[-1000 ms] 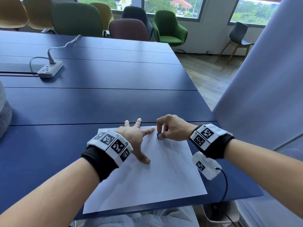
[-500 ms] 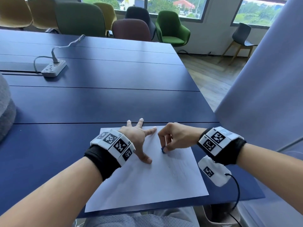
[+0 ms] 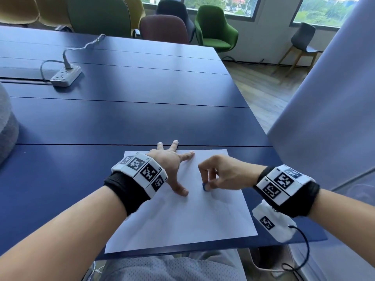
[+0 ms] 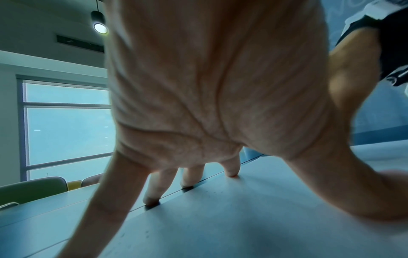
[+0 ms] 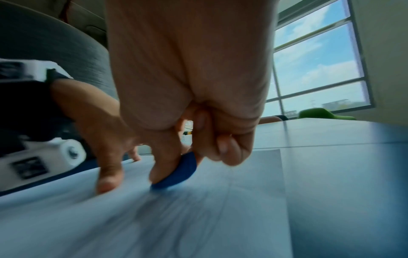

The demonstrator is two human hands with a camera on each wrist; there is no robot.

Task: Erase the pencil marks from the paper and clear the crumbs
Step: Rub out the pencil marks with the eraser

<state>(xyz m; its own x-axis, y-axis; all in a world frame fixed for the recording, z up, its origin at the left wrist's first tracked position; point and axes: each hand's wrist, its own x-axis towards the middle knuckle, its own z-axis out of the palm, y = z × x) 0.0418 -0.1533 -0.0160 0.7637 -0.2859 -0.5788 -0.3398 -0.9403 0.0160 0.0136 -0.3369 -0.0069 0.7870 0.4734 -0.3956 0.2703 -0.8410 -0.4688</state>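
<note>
A white sheet of paper [image 3: 182, 220] lies on the blue table near its front edge, with faint pencil marks [image 3: 225, 201] on its right half. My left hand [image 3: 172, 165] presses flat on the sheet's upper left part, fingers spread and straight [image 4: 152, 200]. My right hand [image 3: 215, 173] pinches a small blue eraser [image 3: 206, 186] between thumb and fingers, its lower edge on the paper [image 5: 198, 218]. The eraser [image 5: 176, 172] shows blurred in the right wrist view. I see no crumbs clearly.
A white power strip [image 3: 66, 76] with its cable lies at the far left of the table [image 3: 121, 122]. Chairs [image 3: 215, 31] line the far side. A grey fabric shape [image 3: 8, 122] sits at the left edge, a pale curtain [image 3: 334, 98] on the right.
My right hand has slid the eraser down the sheet toward me, from near the top edge to about mid-height. The left hand stays pressed in place.
</note>
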